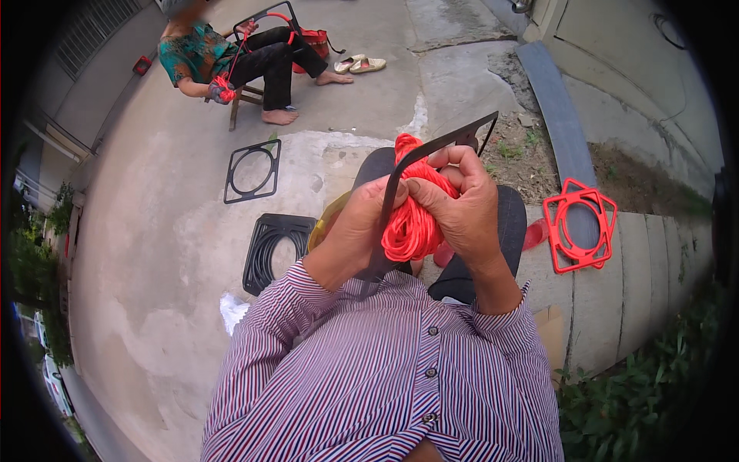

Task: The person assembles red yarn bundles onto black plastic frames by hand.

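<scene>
A thick bundle of bright red cord hangs in front of my chest, between my two hands. My left hand is closed, its thumb and fingers pinching the bundle's left side. A black frame, seen nearly edge-on, passes by my left fingers and runs up to the right behind the bundle. My right hand grips the bundle's right side, thumb toward my left thumb and fingers curled. Whether the cord is tied to the frame is hidden by my fingers.
Left of my knees lie stacked black frames and a single black frame. Red frames are at the right. Ahead, a seated person holds red cord and a black frame. Shoes and a grey plank lie farther off.
</scene>
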### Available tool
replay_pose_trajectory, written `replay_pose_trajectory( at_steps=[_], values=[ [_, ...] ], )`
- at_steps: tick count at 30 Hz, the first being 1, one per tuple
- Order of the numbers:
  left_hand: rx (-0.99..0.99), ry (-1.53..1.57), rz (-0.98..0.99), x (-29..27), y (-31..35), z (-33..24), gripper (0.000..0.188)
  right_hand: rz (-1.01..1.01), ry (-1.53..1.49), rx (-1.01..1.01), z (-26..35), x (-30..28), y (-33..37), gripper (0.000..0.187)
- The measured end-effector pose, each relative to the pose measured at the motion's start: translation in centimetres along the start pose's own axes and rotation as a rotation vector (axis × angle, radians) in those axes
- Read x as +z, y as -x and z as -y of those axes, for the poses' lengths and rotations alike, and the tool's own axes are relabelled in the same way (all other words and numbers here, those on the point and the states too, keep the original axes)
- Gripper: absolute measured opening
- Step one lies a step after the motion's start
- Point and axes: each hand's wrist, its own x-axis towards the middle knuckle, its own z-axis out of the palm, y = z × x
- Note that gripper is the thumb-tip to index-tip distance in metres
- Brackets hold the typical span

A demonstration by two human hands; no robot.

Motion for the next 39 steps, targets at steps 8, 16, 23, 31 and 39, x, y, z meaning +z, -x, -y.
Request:
replay_pose_trajectory(
  at_steps=[8,16,23,31,39],
  values=[
    [-0.169,0.316,-0.030,-0.3,1.6,-0.4,0.042,0.150,-0.981,0.231,-5.5,-1.1,0.6,0.033],
    [-0.281,0.104,0.121,0.4,0.9,-1.1,0.083,0.158,-1.125,-0.025,-9.1,-4.1,-2.0,0.040],
    [-0.032,0.036,0.013,-1.9,0.7,-2.3,0.040,0.100,-1.155,-0.110,-6.2,-7.1,2.4,0.050],
    [-0.010,0.023,0.127,-4.4,0.1,-2.7,0.048,0.382,-1.034,-0.224,-2.8,-5.6,4.4,0.053],
    [0.048,-0.012,-0.044,-4.6,0.8,-2.9,0.038,-0.157,-1.140,0.152,-6.8,-8.7,1.4,0.039]
  ],
)
